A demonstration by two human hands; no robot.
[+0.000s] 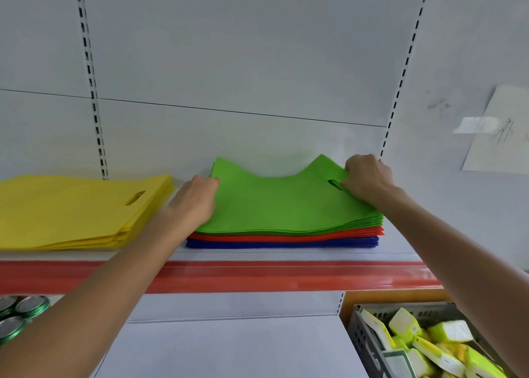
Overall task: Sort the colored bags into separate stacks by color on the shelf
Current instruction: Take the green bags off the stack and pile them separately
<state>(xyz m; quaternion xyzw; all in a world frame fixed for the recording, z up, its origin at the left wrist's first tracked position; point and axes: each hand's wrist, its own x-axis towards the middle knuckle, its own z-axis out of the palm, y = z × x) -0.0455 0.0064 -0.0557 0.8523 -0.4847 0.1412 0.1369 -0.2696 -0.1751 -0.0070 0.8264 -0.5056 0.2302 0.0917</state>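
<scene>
White shelf (286, 256) carries yellow bags (80, 211) stacked apart, done. Green bags (280, 205) lie atop red bags (286, 236) and blue bags (286, 244), unsorted. Left hand (197, 200) and right hand (366, 177) grip the green bags' ends, fingers curled.

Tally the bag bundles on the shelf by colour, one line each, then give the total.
yellow bundle: 1
green bundle: 1
red bundle: 1
blue bundle: 1
Total: 4 bundles; the single bags in each are too thin to count.
</scene>
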